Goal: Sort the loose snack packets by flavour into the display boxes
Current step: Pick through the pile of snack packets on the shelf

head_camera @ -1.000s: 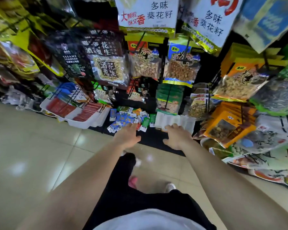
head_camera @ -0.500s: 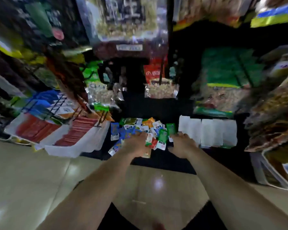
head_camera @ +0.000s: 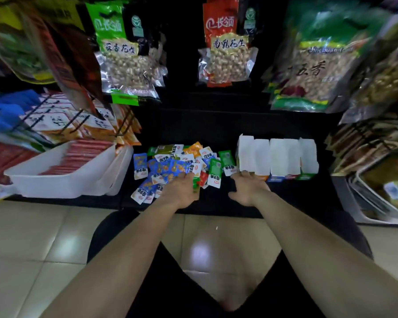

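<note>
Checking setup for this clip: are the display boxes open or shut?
Open: the display boxes have their white lid flaps standing upright all along the row. Whether anything is inside them cannot be told from this view.

I have a single view to work with: a wide-angle camera on the person's head, facing forward and steeply down along both forearms toward a low dark shelf (head_camera: 216, 125). It sits close, with the left hand (head_camera: 179, 191) and right hand (head_camera: 248, 189) just below frame centre. The loose snack packets (head_camera: 170, 166) are at 9 o'clock, the display boxes (head_camera: 278, 157) at 3, hanging peanut bags (head_camera: 225, 53) at 12, and tiled floor (head_camera: 32, 249) at 6.
</note>
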Motion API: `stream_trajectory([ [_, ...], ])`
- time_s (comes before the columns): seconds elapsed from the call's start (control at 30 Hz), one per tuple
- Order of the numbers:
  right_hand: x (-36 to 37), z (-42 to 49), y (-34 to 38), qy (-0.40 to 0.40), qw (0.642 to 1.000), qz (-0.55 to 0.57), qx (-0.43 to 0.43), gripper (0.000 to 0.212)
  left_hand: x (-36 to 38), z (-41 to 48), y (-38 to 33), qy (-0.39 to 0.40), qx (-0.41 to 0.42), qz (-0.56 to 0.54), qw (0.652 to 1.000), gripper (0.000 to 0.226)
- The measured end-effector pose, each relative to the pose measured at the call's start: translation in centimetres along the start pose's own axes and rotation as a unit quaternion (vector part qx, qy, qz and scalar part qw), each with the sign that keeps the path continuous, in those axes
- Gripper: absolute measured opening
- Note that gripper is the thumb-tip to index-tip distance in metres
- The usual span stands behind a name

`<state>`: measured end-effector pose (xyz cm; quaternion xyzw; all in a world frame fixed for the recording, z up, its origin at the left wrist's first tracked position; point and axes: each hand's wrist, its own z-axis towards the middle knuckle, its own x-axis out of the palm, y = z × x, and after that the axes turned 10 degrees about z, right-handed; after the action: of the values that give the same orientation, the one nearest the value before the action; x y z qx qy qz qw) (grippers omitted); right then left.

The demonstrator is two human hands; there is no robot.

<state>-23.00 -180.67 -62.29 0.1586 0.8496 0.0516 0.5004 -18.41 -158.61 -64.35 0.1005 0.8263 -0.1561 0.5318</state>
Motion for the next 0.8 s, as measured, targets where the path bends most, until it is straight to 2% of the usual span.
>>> stream_trajectory([
  [0.13,2.2,-0.1,-0.4,-0.005,0.999,0.045,0.007,0.075,-0.3,1.2,-0.2,0.003,-0.008,0.022,1.0,0.074],
  [0.3,4.4,2.4,-2.3,-0.005,0.996,0.092,0.005,0.074,-0.6,4.5,-1.6,0.005,-0.052,0.049,0.997,0.072],
  [0.43,6.7,7.3,-3.4,0.02,0.998,0.062,-0.012,0.074,2.4,7.5,-1.7,-0.005,-0.031,0.073,0.997,0.074],
  [0.57,9.9,14.1,-3.8,0.032,0.996,0.081,-0.004,0.075,6.6,11.3,-0.1,0.011,0.002,0.088,0.996,0.069],
  [0.7,12.8,20.7,-3.6,-0.006,0.995,0.096,-0.014,0.074,9.5,15.4,1.6,0.025,0.031,0.098,0.994,0.067],
  [0.8,15.1,24.7,-3.8,-0.019,0.995,0.101,-0.015,0.087,11.5,18.0,3.0,0.027,0.047,0.077,0.996,0.065],
])
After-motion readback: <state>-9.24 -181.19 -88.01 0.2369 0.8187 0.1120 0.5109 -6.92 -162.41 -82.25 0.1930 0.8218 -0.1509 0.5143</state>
